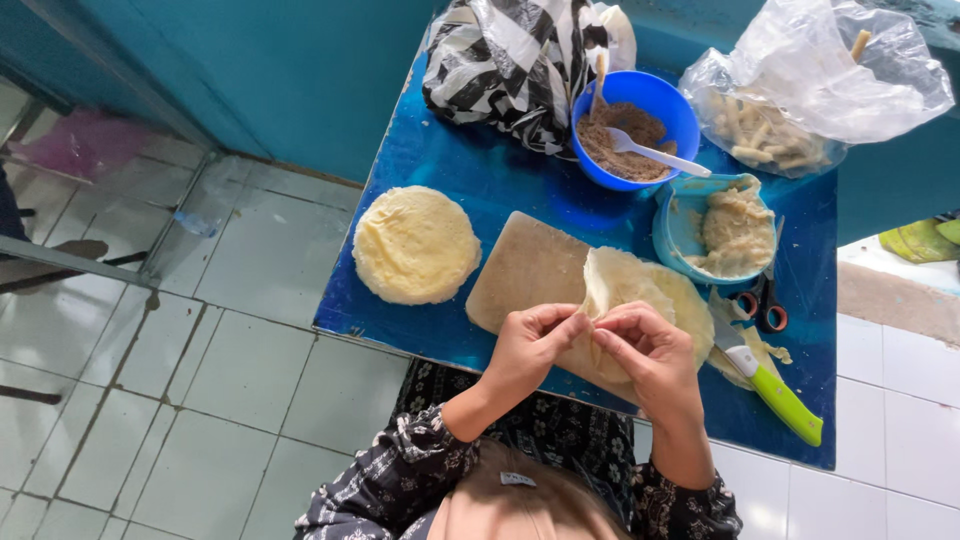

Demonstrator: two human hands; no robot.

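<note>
While a stack of pale wrappers (416,244) lies at the left of the blue bench (480,170), the left hand (528,345) and right hand (648,352), grip narrow, pinch a thin wrapper (630,285) over the wooden board (520,270).

Two packages are seen on the blue table (480,190), both at its far edge. A crumpled black-and-white patterned plastic bag (510,65) is set near the far middle. A clear, puffed plastic bag (810,85) holding pale stick-shaped pieces is set at the far right corner. No labels, signs or screens are noted.
</note>
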